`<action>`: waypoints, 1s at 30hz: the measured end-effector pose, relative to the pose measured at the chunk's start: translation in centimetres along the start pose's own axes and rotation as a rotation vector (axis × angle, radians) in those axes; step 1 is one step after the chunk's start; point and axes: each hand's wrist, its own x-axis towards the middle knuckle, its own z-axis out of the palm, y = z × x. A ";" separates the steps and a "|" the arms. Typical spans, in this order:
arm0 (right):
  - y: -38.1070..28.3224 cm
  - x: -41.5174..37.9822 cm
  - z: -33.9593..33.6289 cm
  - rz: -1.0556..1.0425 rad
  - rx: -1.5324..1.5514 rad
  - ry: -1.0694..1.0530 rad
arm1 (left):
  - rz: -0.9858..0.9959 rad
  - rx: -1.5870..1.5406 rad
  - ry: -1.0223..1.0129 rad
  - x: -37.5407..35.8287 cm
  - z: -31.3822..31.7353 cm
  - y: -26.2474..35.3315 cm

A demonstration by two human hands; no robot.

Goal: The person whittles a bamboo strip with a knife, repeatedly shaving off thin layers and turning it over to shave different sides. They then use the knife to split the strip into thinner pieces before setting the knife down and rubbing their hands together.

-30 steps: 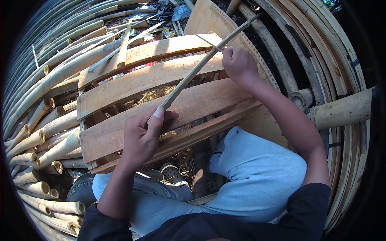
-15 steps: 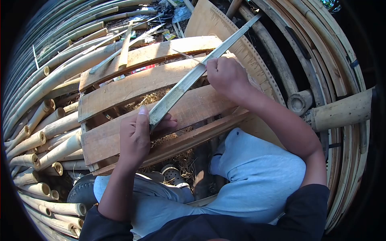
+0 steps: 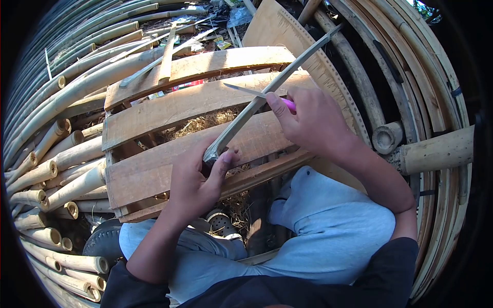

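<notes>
A long, narrow bamboo strip (image 3: 287, 73) runs slantwise from near my lap to the upper right, above a slatted wooden bench (image 3: 144, 174). My left hand (image 3: 192, 179) is closed around its near end, with the thumb on the side toward me. In my right hand (image 3: 321, 123) is a small knife (image 3: 244, 90) with a pink handle. Its thin blade crosses the strip around the middle and points left, and my right thumb lies close to the strip's edge.
Stacked bamboo poles (image 3: 77, 149) fill the left side. Two loose slats (image 3: 168, 56) lie on the bench's far plank. A curved board (image 3: 277, 31) stands behind, and a thick bamboo post (image 3: 436, 149) juts in at right. My legs (image 3: 334, 220) are close below the bench.
The strip has rolled so a narrower side faces up. My left hand has shifted right with its thumb now on the near side; my right hand moved slightly right and down, showing the knife's pink handle.
</notes>
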 end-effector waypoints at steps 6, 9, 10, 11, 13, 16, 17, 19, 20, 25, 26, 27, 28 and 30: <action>1.6 -0.8 2.3 -0.391 0.280 0.107 | 0.063 0.370 -0.211 0.4 -1.4 2.2; 1.4 -1.5 2.6 -0.302 0.225 0.018 | 0.197 0.653 -0.280 0.7 -2.6 2.1; 1.2 -1.8 2.9 -0.306 0.227 0.017 | 0.318 0.823 -0.297 0.8 -2.8 2.0; 0.9 -2.2 3.1 -0.358 0.181 0.050 | 0.315 0.825 -0.297 0.9 -2.8 2.0; 0.3 -2.8 3.6 -0.410 0.137 0.082 | 0.269 0.659 -0.335 1.0 -2.5 2.0; -1.4 -4.0 4.0 -0.482 0.114 0.079 | 0.286 0.751 -0.439 1.0 -2.3 1.8; -2.3 -4.5 4.1 -0.486 0.006 0.036 | 0.284 0.753 -0.444 0.9 -2.2 1.5; -2.2 -4.6 4.6 -0.482 -0.095 -0.005 | 0.282 0.796 -0.352 0.6 -2.2 0.7; -1.3 -3.9 5.1 -0.525 -0.124 0.118 | 0.281 0.796 -0.358 0.6 -2.0 0.6; 3.1 -1.8 5.6 -0.354 -0.077 0.235 | 0.520 0.930 -0.290 0.5 -1.9 -0.4; 2.6 -2.5 5.4 -0.358 -0.086 0.237 | 0.525 0.926 -0.282 0.4 -1.8 0.0; 1.7 -3.1 5.1 -0.433 -0.054 0.232 | 0.462 0.857 -0.284 0.1 -1.7 0.6; 1.2 -3.3 4.9 -0.506 -0.019 0.226 | 0.399 0.789 -0.288 0.0 -1.6 0.9; 1.0 -3.4 4.5 -0.515 0.024 0.219 | 0.444 0.731 -0.298 0.0 -2.1 0.6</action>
